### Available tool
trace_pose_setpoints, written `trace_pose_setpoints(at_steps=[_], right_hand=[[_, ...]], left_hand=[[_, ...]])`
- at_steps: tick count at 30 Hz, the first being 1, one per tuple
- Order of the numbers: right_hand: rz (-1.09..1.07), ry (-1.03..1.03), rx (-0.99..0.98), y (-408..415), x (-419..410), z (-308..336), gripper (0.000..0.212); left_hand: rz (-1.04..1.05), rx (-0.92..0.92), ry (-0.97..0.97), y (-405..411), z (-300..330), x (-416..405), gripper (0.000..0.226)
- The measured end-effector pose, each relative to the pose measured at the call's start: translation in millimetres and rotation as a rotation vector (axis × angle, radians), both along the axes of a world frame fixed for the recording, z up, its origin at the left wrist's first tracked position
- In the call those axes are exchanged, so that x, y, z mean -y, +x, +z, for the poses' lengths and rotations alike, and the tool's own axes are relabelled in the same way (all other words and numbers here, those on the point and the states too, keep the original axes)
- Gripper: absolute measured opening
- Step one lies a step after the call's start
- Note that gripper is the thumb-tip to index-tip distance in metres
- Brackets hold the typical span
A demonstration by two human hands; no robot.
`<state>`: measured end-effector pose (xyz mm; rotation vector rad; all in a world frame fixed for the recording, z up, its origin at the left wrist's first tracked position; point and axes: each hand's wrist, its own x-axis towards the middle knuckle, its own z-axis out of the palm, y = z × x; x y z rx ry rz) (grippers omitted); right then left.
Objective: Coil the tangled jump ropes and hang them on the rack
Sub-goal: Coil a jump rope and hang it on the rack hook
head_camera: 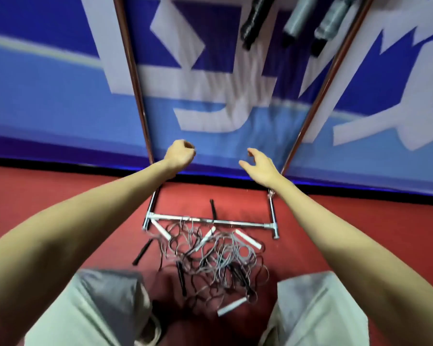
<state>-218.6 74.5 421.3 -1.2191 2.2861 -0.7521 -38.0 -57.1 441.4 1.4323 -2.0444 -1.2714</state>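
Both arms reach forward. The left hand (180,154) is curled into a fist holding nothing; the right hand (259,164) hangs with fingers spread, empty. The tangled jump ropes (210,255) lie on the red floor (60,193) against the rack (210,221) base.

Left arm: bare, reaching from 8 o'clock up toward the centre, forearm nearly straight.
Left hand (180,154): fingers curled into a loose fist, holding nothing visible, knuckles toward 12 o'clock.
Right arm: bare, reaching from 4 o'clock up toward the centre.
Right hand (260,166): fingers spread and slightly bent, thumb pointing toward 9 o'clock, holding nothing.
Spacing: hands apart, at about the same height.
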Motion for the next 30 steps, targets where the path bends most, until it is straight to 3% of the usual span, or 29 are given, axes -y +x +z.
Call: trace_pose_setpoints(at_steps=[3, 8, 12, 14, 20, 26, 30], right_hand=[[0.017, 0.096, 0.048, 22, -12, -58, 0.060], [0.089, 0.289, 0.145, 54, -32, -153, 0.059], [0.090, 0.392, 0.238, 68, -45, -222, 0.050], [0.092, 0.447, 0.259, 71, -50, -251, 0.056], [0.140, 0.565, 0.222, 70, -55, -327, 0.065], [0.273, 0.678, 0.151, 61, -49, -380, 0.078], [0.296, 0.666, 0.145, 50, -40, -404, 0.078]], left_hand=[[-0.057, 0.168, -0.019, 21, -63, -13, 0.033], [-0.207, 0.336, 0.060, 43, -162, -38, 0.040], [-0.249, 0.381, 0.119, 51, -229, -47, 0.035], [-0.257, 0.412, 0.147, 52, -258, -48, 0.034], [-0.246, 0.487, 0.242, 51, -344, -44, 0.033], [-0.378, 0.475, 0.332, 26, -406, -54, 0.029], [-0.326, 0.440, 0.368, 0, -431, -62, 0.032]])
